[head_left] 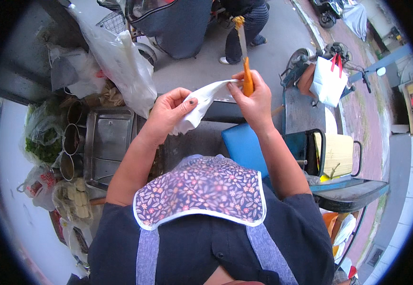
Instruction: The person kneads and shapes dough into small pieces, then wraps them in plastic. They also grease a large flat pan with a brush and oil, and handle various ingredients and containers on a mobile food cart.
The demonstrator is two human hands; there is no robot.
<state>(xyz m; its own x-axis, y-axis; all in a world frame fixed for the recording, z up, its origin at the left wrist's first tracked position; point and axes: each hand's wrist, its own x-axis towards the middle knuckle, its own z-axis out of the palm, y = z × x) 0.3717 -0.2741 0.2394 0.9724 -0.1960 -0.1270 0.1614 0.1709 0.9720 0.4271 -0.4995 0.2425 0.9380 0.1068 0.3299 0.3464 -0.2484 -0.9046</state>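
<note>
A white, thin bag or sheet of paper (203, 101) is stretched between my hands in front of my chest. My left hand (172, 110) pinches its left part between thumb and fingers. My right hand (254, 96) holds its right corner by thumb and fingertips, and also grips the orange handle of a knife or spatula (248, 78). The tool's blade points up and away, with brownish-yellow food stuck to its tip. A floral apron bib covers my chest below the hands.
Left are a metal tray (110, 139), several metal cylinders (72, 134), bagged greens (44, 142) and a hanging plastic bag (124, 71). A blue stool or seat (245, 146) is below my right forearm. Ahead stands a person (247, 28); a cart carries a wooden board (338, 153) at right.
</note>
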